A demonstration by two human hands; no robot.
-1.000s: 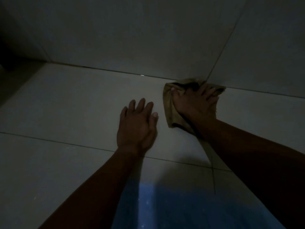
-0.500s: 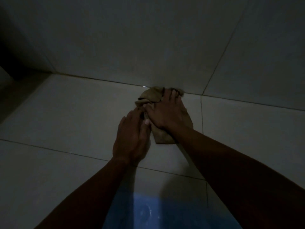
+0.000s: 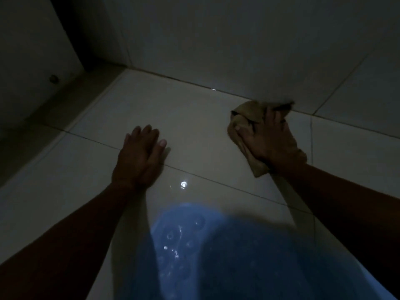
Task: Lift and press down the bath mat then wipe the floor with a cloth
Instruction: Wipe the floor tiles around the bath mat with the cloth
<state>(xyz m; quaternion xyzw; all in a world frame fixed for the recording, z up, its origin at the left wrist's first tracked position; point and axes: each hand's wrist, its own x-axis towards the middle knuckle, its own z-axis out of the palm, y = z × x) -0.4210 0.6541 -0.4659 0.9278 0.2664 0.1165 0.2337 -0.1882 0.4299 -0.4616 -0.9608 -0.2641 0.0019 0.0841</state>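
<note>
Wiping the floor [image 3: 194, 122] now, by the look of things; pressing the cloth [image 3: 244, 114] down with the right hand [image 3: 271, 144], fingers spread over it rather than clutching, right at the foot of the wall [image 3: 216, 50]; leaning on the left hand [image 3: 138, 156], flat on the tile, relaxed, holding nothing; leaving the bath mat [image 3: 194, 245] lying flat at the near edge, apart from both hands. Next, likely: dragging the cloth back across the tile under even pressure, without letting it bunch or slip from under the palm.
</note>
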